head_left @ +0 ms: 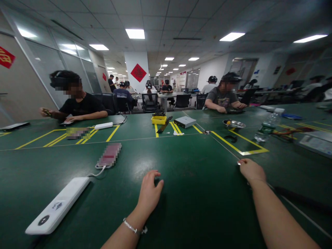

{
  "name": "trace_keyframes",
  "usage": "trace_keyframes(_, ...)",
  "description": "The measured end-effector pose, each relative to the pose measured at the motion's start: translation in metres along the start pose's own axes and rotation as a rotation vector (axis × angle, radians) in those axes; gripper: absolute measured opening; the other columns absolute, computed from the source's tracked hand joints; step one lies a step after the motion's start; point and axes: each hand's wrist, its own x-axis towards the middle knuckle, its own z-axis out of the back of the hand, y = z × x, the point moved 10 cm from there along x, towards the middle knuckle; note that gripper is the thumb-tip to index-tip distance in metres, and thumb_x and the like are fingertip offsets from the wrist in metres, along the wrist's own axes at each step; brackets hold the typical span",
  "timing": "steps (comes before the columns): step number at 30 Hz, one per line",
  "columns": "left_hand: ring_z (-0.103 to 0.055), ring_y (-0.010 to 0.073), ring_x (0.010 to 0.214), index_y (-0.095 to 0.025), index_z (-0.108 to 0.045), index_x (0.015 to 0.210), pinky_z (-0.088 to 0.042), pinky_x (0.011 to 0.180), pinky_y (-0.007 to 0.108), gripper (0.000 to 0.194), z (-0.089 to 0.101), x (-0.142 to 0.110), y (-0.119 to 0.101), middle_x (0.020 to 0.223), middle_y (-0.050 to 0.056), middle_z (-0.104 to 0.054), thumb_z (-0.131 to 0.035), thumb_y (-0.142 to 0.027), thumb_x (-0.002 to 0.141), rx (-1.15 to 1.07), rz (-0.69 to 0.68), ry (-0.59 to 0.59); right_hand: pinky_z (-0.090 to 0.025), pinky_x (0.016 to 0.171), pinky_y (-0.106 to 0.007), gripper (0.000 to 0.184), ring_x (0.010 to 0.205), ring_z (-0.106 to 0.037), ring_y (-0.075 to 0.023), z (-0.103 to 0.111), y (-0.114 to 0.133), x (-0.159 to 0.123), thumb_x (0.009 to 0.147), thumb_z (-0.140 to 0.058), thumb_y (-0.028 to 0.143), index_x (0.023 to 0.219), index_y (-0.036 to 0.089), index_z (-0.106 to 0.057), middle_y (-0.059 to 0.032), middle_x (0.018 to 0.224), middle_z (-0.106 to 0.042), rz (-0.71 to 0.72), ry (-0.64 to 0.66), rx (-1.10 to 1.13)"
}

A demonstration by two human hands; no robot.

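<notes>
Low over the green tabletop (192,193), my left hand (150,190) has its fingers loosely bent and its thumb apart, with nothing held in it. A bracelet (131,226) circles that wrist. Farther right, my right hand (251,171) is closed, fingertips pinched by the seam in the table. Something small and pale shows at those fingertips, too small to name. To the left of my left hand lies a phone (110,155), blurred out in part, joined by a white cable (96,173) to a long white power bank (58,205).
Across the table two people in dark shirts (80,107) sit working. A yellow bin (158,120), a grey metal box (185,121), a metal bowl (234,124), a water bottle (268,126) and a labelled metal unit (317,143) with wires stand beyond my hands. Yellow tape (255,151) marks the table.
</notes>
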Motion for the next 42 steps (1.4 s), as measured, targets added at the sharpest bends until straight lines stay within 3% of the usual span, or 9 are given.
trace_keyframes(7, -0.047, 0.0230, 0.109, -0.019, -0.056, 0.091, -0.032, 0.097, 0.042, 0.019, -0.001, 0.001, 0.004, 0.112, 0.007, -0.054, -0.050, -0.024, 0.073, -0.037, 0.040, 0.022, -0.043, 0.066, -0.041, 0.037, 0.091, -0.054, -0.0345, 0.008, -0.013, 0.004, 0.075, -0.038, 0.037, 0.097, 0.021, -0.064, -0.0167, 0.100, -0.060, -0.039, -0.076, -0.082)
trace_keyframes(11, -0.047, 0.0229, 0.109, -0.018, -0.056, 0.091, -0.033, 0.097, 0.042, 0.020, -0.002, 0.000, 0.001, 0.111, 0.008, -0.055, -0.050, -0.025, 0.073, -0.031, 0.030, 0.036, -0.040, 0.079, -0.044, 0.038, 0.099, -0.051, -0.0323, 0.024, 0.044, -0.019, 0.077, -0.036, 0.031, 0.099, 0.014, -0.062, -0.0184, 0.105, -0.058, 0.176, -0.258, -0.113)
trace_keyframes(18, -0.044, 0.0218, 0.117, -0.019, -0.053, 0.111, -0.030, 0.100, 0.039, 0.037, -0.014, -0.004, -0.008, 0.120, 0.008, -0.054, -0.048, -0.024, 0.075, 0.012, 0.007, 0.168, -0.031, 0.096, -0.037, 0.033, 0.106, -0.048, -0.0203, -0.033, 0.209, -0.176, 0.082, -0.037, 0.027, 0.099, 0.016, -0.063, -0.0085, 0.108, -0.060, 0.992, 0.095, 0.097)
trace_keyframes(21, -0.039, 0.0195, 0.121, -0.017, -0.045, 0.122, -0.025, 0.104, 0.038, 0.045, -0.022, -0.007, -0.010, 0.125, 0.008, -0.052, -0.042, -0.021, 0.077, 0.050, -0.029, 0.218, -0.026, 0.101, -0.038, 0.037, 0.118, -0.038, -0.0219, -0.067, 0.234, -0.250, 0.081, -0.042, 0.033, 0.111, 0.018, -0.058, -0.0081, 0.122, -0.053, 1.218, 0.327, 0.081)
trace_keyframes(24, -0.039, 0.0186, 0.122, -0.015, -0.041, 0.125, -0.021, 0.106, 0.039, 0.047, -0.029, -0.009, -0.010, 0.126, 0.009, -0.051, -0.038, -0.018, 0.078, 0.105, -0.038, 0.281, -0.026, 0.100, -0.038, 0.042, 0.121, -0.034, -0.0233, -0.080, 0.239, -0.281, 0.078, -0.047, 0.037, 0.117, 0.022, -0.053, -0.0063, 0.127, -0.048, 1.347, 0.447, 0.040)
trace_keyframes(28, -0.039, 0.0196, 0.122, -0.014, -0.044, 0.123, -0.020, 0.107, 0.040, 0.046, -0.028, -0.010, -0.015, 0.128, 0.009, -0.049, -0.040, -0.021, 0.078, 0.165, -0.053, 0.305, -0.036, 0.091, -0.034, 0.032, 0.104, -0.048, -0.0206, -0.051, 0.222, -0.210, 0.082, -0.039, 0.033, 0.102, 0.019, -0.061, -0.0084, 0.109, -0.058, 1.103, 0.211, -0.015)
trace_keyframes(32, -0.038, 0.0198, 0.122, -0.016, -0.045, 0.123, -0.020, 0.107, 0.040, 0.046, -0.026, -0.011, -0.018, 0.128, 0.008, -0.049, -0.041, -0.022, 0.077, 0.195, -0.051, 0.311, -0.041, 0.079, -0.039, 0.036, 0.097, -0.050, -0.0285, 0.004, 0.141, -0.093, 0.081, -0.038, 0.033, 0.104, 0.012, -0.057, -0.0175, 0.104, -0.054, 0.519, -0.191, -0.229)
trace_keyframes(37, -0.038, 0.0196, 0.122, -0.016, -0.047, 0.122, -0.020, 0.107, 0.040, 0.045, -0.027, -0.011, -0.017, 0.127, 0.008, -0.049, -0.040, -0.021, 0.077, 0.196, -0.051, 0.316, -0.042, 0.073, -0.044, 0.059, 0.101, -0.048, -0.0372, 0.015, 0.031, -0.026, 0.076, -0.037, 0.050, 0.117, 0.008, -0.047, -0.0248, 0.111, -0.047, 0.022, -0.128, -0.232)
trace_keyframes(42, -0.041, 0.0228, 0.120, -0.019, -0.050, 0.118, -0.022, 0.105, 0.043, 0.043, -0.023, -0.011, -0.016, 0.125, 0.009, -0.052, -0.045, -0.022, 0.076, 0.112, -0.059, 0.268, -0.043, 0.073, -0.045, 0.047, 0.099, -0.050, -0.0373, 0.004, 0.015, -0.014, 0.076, -0.038, 0.039, 0.110, 0.011, -0.053, -0.0228, 0.108, -0.053, 0.027, -0.059, -0.171)
